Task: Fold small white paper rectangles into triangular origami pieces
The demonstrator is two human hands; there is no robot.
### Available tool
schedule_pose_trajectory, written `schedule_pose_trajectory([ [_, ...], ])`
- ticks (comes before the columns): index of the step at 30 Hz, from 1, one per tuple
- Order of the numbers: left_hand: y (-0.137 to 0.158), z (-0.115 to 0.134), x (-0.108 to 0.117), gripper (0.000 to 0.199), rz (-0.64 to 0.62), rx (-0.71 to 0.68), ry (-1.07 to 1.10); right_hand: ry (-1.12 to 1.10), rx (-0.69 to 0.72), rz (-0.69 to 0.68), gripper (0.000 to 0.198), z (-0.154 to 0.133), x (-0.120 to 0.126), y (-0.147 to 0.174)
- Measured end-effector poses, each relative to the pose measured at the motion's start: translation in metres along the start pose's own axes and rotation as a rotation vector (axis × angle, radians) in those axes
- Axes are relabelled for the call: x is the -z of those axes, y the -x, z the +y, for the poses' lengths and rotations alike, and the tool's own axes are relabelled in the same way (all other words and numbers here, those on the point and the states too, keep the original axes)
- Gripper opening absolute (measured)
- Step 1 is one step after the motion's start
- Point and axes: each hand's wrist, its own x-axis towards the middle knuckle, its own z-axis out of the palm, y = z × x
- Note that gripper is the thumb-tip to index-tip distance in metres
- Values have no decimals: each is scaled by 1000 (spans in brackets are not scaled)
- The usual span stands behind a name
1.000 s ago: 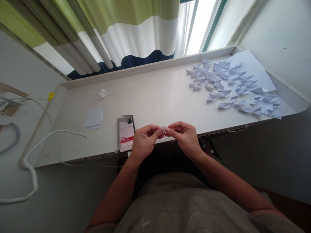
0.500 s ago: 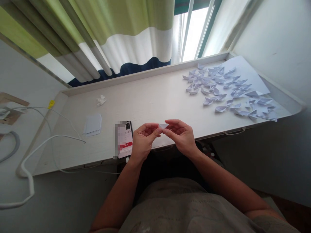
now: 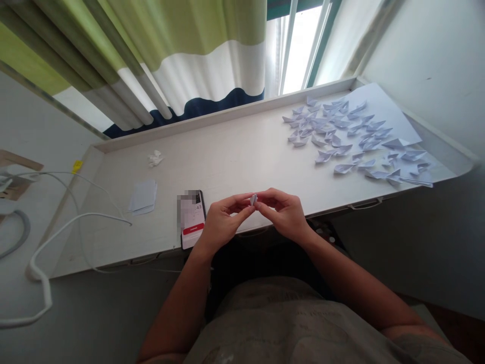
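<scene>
Between the fingertips of both hands is a small folded piece of white paper (image 3: 253,200), held above the front edge of the desk. My left hand (image 3: 223,217) pinches its left side with thumb and fingers. From the other side, my right hand (image 3: 284,212) grips it the same way, the two hands' fingertips nearly meeting. Part of the paper is hidden behind the fingers. Just left of my left hand lies a phone (image 3: 193,222) with a lit screen. Many folded paper boats (image 3: 337,126) are spread over the right end of the desk.
A stack of small paper sheets (image 3: 144,197) lies on the left of the white desk (image 3: 227,151), with a crumpled tissue (image 3: 155,158) behind it. White cables (image 3: 83,216) cross the left edge. A large white sheet (image 3: 386,111) lies at the back right.
The paper showed as a flat triangle before; now it looks narrower and stands more upright between the fingertips. The hands have drawn slightly closer together.
</scene>
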Motion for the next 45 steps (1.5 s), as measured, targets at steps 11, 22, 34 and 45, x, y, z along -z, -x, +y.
schedule_pose_trajectory([
  [11, -6, -7, -24, 29, 250, 63, 231, 484, 400, 81, 24, 9, -7, 1],
  [22, -1, -1, -19, 42, 224, 70, 337, 203, 178, 104, 13, 3, -10, -1],
  [34, 1, 1, -15, 35, 170, 59, 188, -39, -74, -56, 34, -7, -1, -11],
  [45, -10, 16, -12, 19, 137, -102, 23, 100, 77, -116, 30, -26, 9, -29],
])
